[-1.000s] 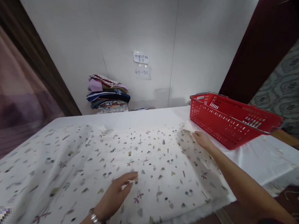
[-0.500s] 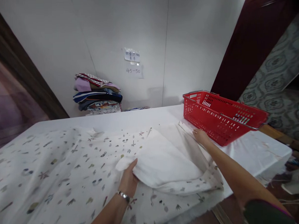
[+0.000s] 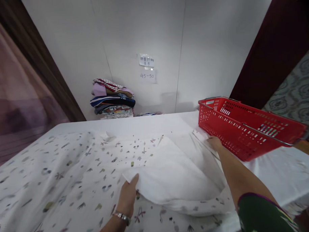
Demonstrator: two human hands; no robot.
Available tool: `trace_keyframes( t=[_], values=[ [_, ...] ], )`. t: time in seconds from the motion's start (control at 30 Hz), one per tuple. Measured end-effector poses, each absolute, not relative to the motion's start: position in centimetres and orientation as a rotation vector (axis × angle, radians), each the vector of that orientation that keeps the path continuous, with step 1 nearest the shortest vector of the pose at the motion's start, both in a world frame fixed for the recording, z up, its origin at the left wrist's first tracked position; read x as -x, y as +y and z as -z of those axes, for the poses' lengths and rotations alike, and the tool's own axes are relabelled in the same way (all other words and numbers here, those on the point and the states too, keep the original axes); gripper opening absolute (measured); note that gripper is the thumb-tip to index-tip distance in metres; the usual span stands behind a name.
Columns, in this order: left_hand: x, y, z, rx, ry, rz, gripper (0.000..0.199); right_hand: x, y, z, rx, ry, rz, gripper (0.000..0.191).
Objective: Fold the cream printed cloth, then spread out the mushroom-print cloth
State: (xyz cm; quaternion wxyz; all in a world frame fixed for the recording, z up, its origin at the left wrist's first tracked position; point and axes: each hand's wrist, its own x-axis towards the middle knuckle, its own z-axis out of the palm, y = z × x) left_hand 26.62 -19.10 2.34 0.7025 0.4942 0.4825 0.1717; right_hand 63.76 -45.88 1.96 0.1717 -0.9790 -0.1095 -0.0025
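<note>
A white cloth with small printed motifs (image 3: pixel 91 186) lies spread over the table, its right part turned over so that a plain white side shows. My left hand (image 3: pixel 128 196), with a metal band at the wrist, pinches the near edge of the turned-over part. Beside the red basket (image 3: pixel 236 126), my right hand (image 3: pixel 215 143) is closed on the cloth's far right edge; its fingertips are partly hidden.
Against the wall stands a pile of folded fabrics (image 3: pixel 113 100) at the back left. Two paper notes (image 3: pixel 147 67) are stuck on the wall. The white table (image 3: pixel 164 119) reaches past the basket on the right. Curtains hang at the left.
The view has turned a little to the left. My left hand has drawn the cloth's edge slightly nearer and to the left. My right hand stays at the edge beside the basket.
</note>
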Motion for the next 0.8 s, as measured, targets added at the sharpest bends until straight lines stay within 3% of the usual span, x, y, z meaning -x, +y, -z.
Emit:
trace_keyframes(
  t=[0.13,0.23,0.37,0.43,0.57,0.67,0.8],
  values=[
    [-27.0,-19.3,-2.1,-1.113,0.961,-0.419,0.029,-60.7,-43.8,-4.9,2.557,-0.403,0.094,0.023],
    [-27.4,-20.3,-2.4,-1.144,0.847,-0.452,0.035,-54.1,-41.2,-7.1,2.187,-0.798,0.057,0.019],
    [-27.4,-22.2,-3.6,-1.239,0.704,-0.383,0.036,-42.7,-38.5,-7.5,1.817,-1.298,-0.266,0.005],
    [-27.0,-22.9,-4.0,-1.278,0.657,-0.286,0.030,-38.6,-37.8,-6.5,1.771,-1.422,-0.434,0.008],
    [-25.5,-23.5,-4.1,-1.199,0.686,-0.171,0.023,-35.9,-36.8,-3.9,1.772,-1.313,-0.659,0.012],
    [-24.6,-23.5,-3.8,-1.135,0.701,-0.142,0.026,-36.3,-35.6,-2.7,1.759,-1.100,-0.788,0.031],
    [-24.2,-23.4,-3.7,-1.104,0.661,-0.129,0.028,-36.6,-33.8,-2.1,1.793,-1.028,-0.708,0.034]
  ],
)
